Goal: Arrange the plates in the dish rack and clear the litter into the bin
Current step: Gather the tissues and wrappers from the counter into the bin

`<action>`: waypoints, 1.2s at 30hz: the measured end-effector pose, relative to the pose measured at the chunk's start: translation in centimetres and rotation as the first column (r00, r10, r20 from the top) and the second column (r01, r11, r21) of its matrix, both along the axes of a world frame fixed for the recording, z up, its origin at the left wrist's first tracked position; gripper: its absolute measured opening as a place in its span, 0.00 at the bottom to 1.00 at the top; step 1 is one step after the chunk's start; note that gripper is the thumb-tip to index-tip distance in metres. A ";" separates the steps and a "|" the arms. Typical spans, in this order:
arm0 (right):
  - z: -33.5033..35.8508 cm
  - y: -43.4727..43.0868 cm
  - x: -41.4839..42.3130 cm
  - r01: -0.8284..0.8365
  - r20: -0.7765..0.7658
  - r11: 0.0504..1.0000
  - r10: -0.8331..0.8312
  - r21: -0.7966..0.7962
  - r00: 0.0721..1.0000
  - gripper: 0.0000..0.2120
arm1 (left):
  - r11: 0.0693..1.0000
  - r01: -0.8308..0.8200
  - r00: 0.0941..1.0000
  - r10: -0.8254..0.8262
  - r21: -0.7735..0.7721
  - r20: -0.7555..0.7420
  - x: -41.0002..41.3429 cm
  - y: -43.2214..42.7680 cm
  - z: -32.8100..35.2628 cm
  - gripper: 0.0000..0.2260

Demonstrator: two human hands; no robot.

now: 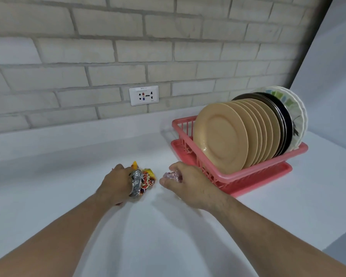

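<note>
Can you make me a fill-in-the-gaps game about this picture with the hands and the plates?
The colourful wrapper is in the ____ hand.
The ____ hand grips crumpled plastic, close to the rack of plates.
The socket is on a wall built of ____.
Missing words: left, right, bricks.
</note>
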State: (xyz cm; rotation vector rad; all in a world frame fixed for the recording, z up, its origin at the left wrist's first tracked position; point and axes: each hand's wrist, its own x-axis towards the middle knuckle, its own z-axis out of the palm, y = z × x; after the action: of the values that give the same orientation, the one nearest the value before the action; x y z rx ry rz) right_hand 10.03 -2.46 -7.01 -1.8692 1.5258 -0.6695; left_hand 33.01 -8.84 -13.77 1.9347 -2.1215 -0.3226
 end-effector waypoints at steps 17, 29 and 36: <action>1.4 9.2 -12.9 -0.011 -0.010 0.986 0.009 -0.164 1.000 0.19 | 0.987 -0.148 0.904 0.159 0.059 -0.397 -15.1 13.6 8.8 0.05; 1.5 14.2 -22.3 -0.008 0.014 0.999 0.007 0.033 1.000 0.08 | 0.992 -0.115 0.895 0.078 -0.057 -0.439 -24.5 19.9 7.7 0.16; 0.0 16.0 -23.9 0.191 0.037 0.980 -0.189 -0.052 0.981 0.10 | 0.999 -0.014 0.832 -0.010 -0.039 -0.554 -28.2 21.7 7.1 0.07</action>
State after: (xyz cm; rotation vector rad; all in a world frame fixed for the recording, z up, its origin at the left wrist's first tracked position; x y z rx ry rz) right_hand -13.84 13.59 -6.99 -1.7571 1.6953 -0.8320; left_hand 4.77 12.86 -6.72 1.5625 -1.7191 -0.7345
